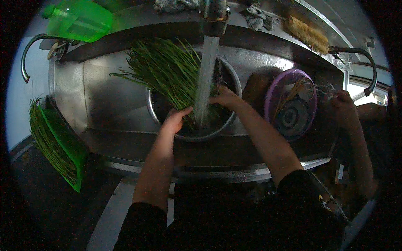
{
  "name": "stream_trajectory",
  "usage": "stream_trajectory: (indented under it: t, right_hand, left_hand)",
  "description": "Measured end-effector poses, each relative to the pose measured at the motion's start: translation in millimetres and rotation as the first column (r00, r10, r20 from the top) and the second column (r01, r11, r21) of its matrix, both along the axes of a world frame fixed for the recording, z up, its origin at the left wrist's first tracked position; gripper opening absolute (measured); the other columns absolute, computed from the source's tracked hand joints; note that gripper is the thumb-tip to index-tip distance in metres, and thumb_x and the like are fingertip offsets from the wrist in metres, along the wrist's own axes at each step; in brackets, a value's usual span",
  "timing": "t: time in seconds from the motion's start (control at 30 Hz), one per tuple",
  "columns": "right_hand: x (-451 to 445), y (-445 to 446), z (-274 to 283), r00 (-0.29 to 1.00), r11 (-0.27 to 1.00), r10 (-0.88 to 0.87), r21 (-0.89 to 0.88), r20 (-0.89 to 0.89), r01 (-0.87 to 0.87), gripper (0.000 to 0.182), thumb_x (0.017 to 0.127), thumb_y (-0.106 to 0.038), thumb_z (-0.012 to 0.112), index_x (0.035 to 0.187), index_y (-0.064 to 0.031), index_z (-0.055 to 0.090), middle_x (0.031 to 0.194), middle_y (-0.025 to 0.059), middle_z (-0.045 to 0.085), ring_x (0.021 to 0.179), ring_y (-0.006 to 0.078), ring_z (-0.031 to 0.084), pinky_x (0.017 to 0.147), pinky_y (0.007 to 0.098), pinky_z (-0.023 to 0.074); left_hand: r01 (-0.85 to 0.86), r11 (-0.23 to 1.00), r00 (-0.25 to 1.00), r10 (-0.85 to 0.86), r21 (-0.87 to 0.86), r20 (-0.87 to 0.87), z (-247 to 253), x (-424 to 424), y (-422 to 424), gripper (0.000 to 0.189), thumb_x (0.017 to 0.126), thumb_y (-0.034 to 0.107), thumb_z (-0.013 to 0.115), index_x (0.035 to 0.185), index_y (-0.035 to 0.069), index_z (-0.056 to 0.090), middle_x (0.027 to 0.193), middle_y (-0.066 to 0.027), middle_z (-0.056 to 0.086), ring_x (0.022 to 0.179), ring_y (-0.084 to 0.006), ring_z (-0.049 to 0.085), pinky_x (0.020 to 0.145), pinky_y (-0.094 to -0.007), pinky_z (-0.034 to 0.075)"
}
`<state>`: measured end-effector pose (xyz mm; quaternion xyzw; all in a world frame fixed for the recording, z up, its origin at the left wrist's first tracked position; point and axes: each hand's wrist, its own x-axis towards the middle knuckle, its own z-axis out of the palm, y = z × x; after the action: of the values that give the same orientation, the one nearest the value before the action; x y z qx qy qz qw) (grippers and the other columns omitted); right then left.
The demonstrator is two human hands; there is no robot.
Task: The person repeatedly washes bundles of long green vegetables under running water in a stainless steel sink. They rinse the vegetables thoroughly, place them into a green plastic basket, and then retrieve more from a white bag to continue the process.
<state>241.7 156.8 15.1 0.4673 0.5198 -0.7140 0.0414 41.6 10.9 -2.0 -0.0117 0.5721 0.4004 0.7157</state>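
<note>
A large bunch of long green leafy stalks lies tilted over a round metal basin in a stainless steel sink. My left hand grips the near lower end of the bunch, its thumb lying across the stalks. At the bunch's right side is my right hand, its fingers partly hidden behind the stalks and the water; whether it holds them I cannot tell. From a metal faucet a wide stream of water falls between my hands into the basin.
A purple-rimmed plastic basin stands right, a co-worker's hand beside it. Further green stalks lie in a green basket at left. The back ledge holds a green plastic container, grey cloths and a bristle brush.
</note>
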Motion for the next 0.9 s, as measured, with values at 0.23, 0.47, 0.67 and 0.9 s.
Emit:
stream_trajectory:
  t: [0.23,0.47,0.67,0.9]
  right_hand:
    - [-11.3,4.1,31.0,0.989,0.983,0.029,0.178,0.143,-0.055,0.073,0.063,-0.028,0.078,0.122,-0.0009,0.046,0.116,0.0118,0.055,0.104,0.0234,0.052,0.094,0.0355,0.0384]
    - [-6.9,-5.8,12.6,0.998,0.997,-0.027,-0.066,0.06,0.031,0.076,0.067,-0.038,0.074,0.125,-0.0018,0.043,0.118,0.0154,0.052,0.106,0.0269,0.051,0.093,0.0371,0.0394]
    - [1.4,-11.4,-24.4,0.992,1.0,-0.017,-0.012,0.123,0.018,0.072,0.063,-0.04,0.076,0.118,-0.0009,0.05,0.115,0.0161,0.054,0.102,0.026,0.053,0.088,0.0376,0.0423]
    - [6.3,-16.8,-40.9,1.0,0.981,0.017,-0.194,-0.024,-0.021,0.071,0.063,-0.029,0.078,0.12,0.001,0.047,0.114,0.0113,0.055,0.1,0.0219,0.053,0.085,0.0342,0.042]
  left_hand:
    - [0.003,1.0,0.999,-0.002,-0.016,0.044,-6.7,-11.9,-10.0,0.051,0.072,0.014,0.072,0.117,0.008,0.049,0.118,-0.0053,0.052,0.112,-0.0213,0.044,0.094,-0.037,0.031]
    - [0.24,0.97,0.962,-0.231,0.047,-0.147,8.0,-2.1,-4.3,0.054,0.071,0.015,0.073,0.119,0.007,0.049,0.119,-0.0053,0.052,0.111,-0.0216,0.044,0.095,-0.037,0.029]
    - [-0.02,0.977,0.991,-0.008,-0.211,-0.131,-29.5,-23.0,-19.0,0.061,0.069,0.013,0.073,0.124,0.006,0.045,0.12,-0.0076,0.052,0.113,-0.0223,0.044,0.096,-0.0376,0.029]
    - [-0.143,0.989,0.989,0.144,-0.04,0.017,-44.4,-24.5,-21.9,0.062,0.071,0.012,0.071,0.126,0.009,0.042,0.123,-0.0075,0.049,0.112,-0.025,0.046,0.091,-0.0403,0.038]
